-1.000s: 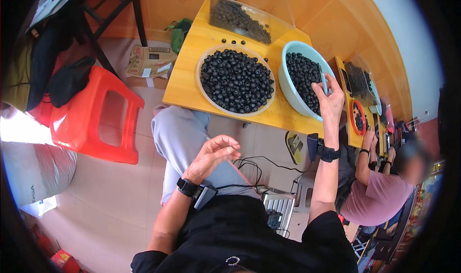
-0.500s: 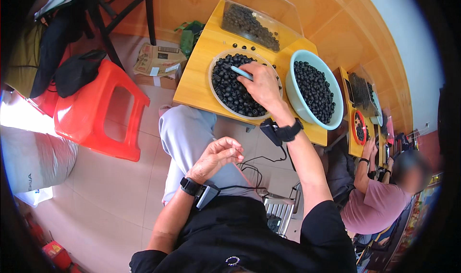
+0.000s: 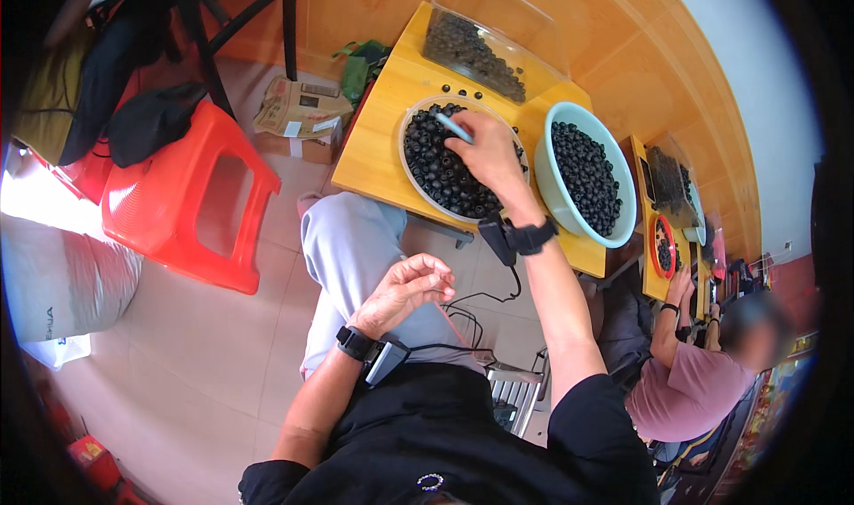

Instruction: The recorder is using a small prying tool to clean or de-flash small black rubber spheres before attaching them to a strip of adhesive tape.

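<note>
My right hand (image 3: 488, 154) is closed around a light-blue, pen-like tool (image 3: 455, 128). It is over the left part of a round, shallow, clear-rimmed tray (image 3: 411, 178) heaped with small black round pieces (image 3: 442, 169), some showing a hole. The tool's tip is among or just above these pieces; contact cannot be made out. My left hand (image 3: 405, 293) hovers above my lap with curled fingers and the thumb close to the fingertips. Anything between them is too small to see. To the right of the tray stands a pale green basin (image 3: 553, 188) full of the same black pieces.
The yellow table (image 3: 374, 154) also bears a clear bin (image 3: 534, 43) with black pieces; a few lie loose before it. A red stool (image 3: 178, 203) and cardboard box (image 3: 302, 118) stand left. Cables (image 3: 480, 305) hang below. Another person (image 3: 685, 389) works at the right.
The whole view has shifted slightly, so the table and basin appear a little lower and to the right. My right hand remains over the tray with the tool; my left hand is nearly unchanged.
</note>
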The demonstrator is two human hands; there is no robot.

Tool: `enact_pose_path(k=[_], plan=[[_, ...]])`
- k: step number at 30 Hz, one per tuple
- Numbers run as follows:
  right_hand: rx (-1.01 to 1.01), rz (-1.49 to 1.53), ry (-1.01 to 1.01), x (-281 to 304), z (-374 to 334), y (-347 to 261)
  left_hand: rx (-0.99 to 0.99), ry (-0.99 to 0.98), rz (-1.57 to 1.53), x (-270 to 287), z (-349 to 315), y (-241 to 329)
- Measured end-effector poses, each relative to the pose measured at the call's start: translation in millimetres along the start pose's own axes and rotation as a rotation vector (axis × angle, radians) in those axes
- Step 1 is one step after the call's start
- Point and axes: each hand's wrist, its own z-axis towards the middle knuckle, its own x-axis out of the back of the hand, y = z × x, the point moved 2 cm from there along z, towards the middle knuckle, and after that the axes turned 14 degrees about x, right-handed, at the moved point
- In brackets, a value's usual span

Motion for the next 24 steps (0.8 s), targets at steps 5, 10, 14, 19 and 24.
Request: enact_pose_path(k=[5,10,14,19,24], plan=[[-0.387,0.792,0.04,16.6,-66.1,-40.5,-0.072,0.095,-0.083,-0.7,-3.1,3.8],[-0.685,1.458,0.014,-12.0,-139.4,-50.6,-0.183,0.23,-0.021,-9.4,-6.8,10.8],[-0.829,1.608,0.097,-22.1,-162.7,-45.0,-0.179,0.224,0.194,-14.3,-6.6,14.6],[-0.871,1.704,0.117,-32.2,-176.3,-40.6,-0.177,0.245,0.313,-14.2,-6.0,12.5],[-0.856,1.676,0.128,-37.3,-179.3,-43.4,-0.175,0.257,0.312,-15.1,-6.9,12.5]])
